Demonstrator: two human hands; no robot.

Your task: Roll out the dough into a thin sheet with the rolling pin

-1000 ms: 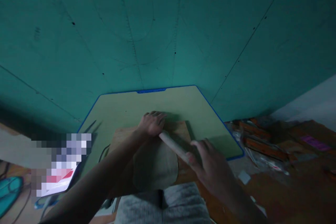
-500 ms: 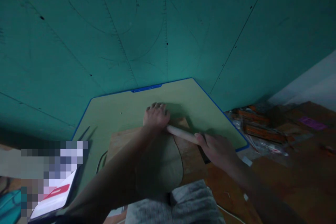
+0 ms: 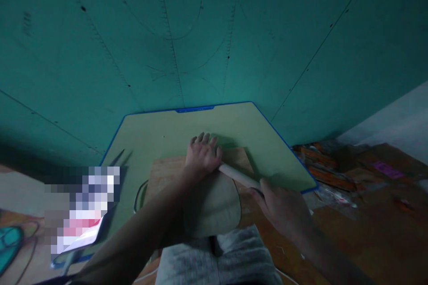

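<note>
A pale rolling pin lies slantwise over the far right edge of a flat, rounded sheet of dough. Its far end disappears beneath my left hand, which presses over it with the fingers pointing away from me. My right hand is closed around the near right end. Under the dough is a wooden board, with a metal handle at its left side. The near edge of the dough hangs toward my lap. My left forearm hides part of the board and dough.
The blue-rimmed folding table stands against a green wall. A lit, partly blurred screen is at the left, with a dark pointed object beyond it. Plastic-wrapped items lie on the floor at the right.
My view has shifted, so the table sits a little farther right in the picture. Both hands and the rolling pin have come slightly nearer to me over the dough.
</note>
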